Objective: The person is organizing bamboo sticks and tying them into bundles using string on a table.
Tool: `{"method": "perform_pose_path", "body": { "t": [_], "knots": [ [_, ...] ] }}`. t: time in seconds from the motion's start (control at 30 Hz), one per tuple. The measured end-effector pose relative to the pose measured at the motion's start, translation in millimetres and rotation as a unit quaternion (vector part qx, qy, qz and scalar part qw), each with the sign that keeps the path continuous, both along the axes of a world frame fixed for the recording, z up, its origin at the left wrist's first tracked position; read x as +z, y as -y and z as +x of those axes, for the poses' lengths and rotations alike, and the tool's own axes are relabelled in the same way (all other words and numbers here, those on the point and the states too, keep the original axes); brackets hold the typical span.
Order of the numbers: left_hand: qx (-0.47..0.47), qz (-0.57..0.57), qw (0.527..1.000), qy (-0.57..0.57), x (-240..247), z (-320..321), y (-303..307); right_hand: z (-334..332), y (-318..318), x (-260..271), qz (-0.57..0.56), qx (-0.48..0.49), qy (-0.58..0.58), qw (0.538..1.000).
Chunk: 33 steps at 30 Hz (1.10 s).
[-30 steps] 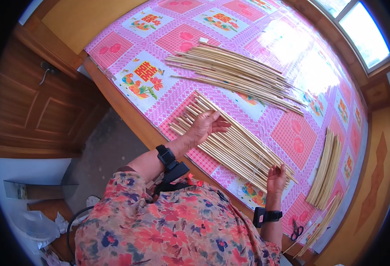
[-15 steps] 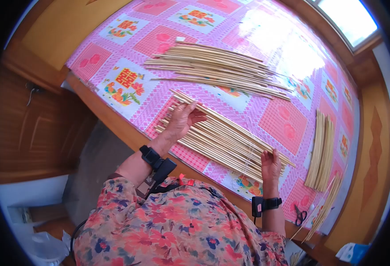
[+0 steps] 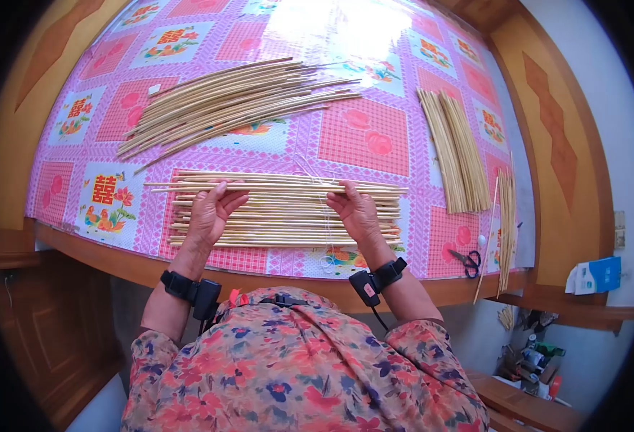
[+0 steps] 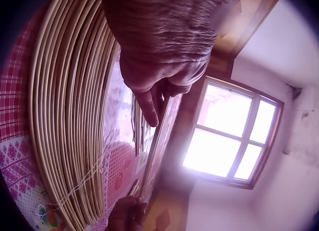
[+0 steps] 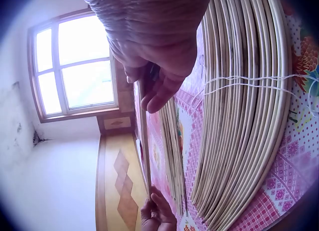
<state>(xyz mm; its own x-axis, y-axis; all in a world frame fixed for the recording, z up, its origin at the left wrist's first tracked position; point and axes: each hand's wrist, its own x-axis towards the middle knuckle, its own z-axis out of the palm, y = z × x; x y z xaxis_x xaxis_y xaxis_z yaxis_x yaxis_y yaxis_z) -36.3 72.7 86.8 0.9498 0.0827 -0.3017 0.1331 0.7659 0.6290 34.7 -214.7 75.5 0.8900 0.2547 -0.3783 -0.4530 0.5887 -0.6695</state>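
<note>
A row of pale, thin sticks (image 3: 274, 223) lies side by side on the patterned tablecloth in front of the person. White string (image 5: 249, 82) crosses the row near its right end. Just over the row's far edge, the left hand (image 3: 212, 212) and right hand (image 3: 359, 216) pinch a stick (image 5: 144, 153) between thumb and fingers. In both wrist views that stick runs from one hand to the other, raised above the row. Part of it is hidden behind the fingers.
Beyond the row lies a loose spread of sticks (image 3: 223, 101). Two bundles (image 3: 455, 155) and a smaller bunch (image 3: 506, 230) are at the right, with scissors (image 3: 468, 263) beside the bunch. The wooden table edge (image 3: 130, 258) runs close before the person.
The head view has swung round, so the row of sticks now runs level across it. Both hands keep their places over the row's far edge, still holding the stick.
</note>
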Motion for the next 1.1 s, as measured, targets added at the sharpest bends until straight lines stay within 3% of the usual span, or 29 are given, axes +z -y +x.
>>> {"method": "perform_pose_path", "body": {
  "t": [0.23, 0.8, 1.1],
  "knots": [
    [0.031, -0.012, 0.999, -0.035, -6, 2, -2, -5, -2, 9, 0.049, 0.023, 0.01, 0.998],
    [-0.018, 0.01, 0.998, -0.056, -6, -1, -9, -8, 6, -10, 0.044, 0.018, 0.003, 0.999],
    [0.009, -0.061, 0.997, -0.056, -11, 1, -5, -4, 22, -22, 0.081, 0.056, 0.008, 0.995]
  ]
}}
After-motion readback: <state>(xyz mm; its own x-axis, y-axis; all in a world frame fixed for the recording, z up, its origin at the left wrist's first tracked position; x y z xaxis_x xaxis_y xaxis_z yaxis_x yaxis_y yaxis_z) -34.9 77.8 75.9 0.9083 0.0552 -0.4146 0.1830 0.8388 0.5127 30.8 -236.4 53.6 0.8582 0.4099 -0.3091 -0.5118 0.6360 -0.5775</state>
